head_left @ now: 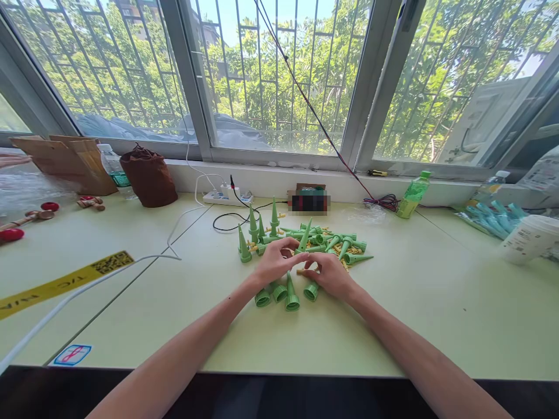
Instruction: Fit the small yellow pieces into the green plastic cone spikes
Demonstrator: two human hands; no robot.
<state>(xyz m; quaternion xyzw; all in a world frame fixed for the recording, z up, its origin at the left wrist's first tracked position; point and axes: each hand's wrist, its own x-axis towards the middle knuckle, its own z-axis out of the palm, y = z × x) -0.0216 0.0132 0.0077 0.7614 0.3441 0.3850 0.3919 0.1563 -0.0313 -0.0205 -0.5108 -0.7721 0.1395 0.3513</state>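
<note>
L hand (276, 260) grips slim, pointy lt-grn cone (305, 236), tip up; R hand (331, 274) grip unclear.

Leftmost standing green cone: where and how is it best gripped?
Likely pinch the green cone across its tapered body, just above the wider base, coming from the left: it stands tip-up, and other cones crowd its right side.

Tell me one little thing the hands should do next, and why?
Probably bring the small yellow piece at the right hand up to the green cone by the left hand and try fitting it into the side, because the standing cones seem to have yellow pieces sticking out.
</note>
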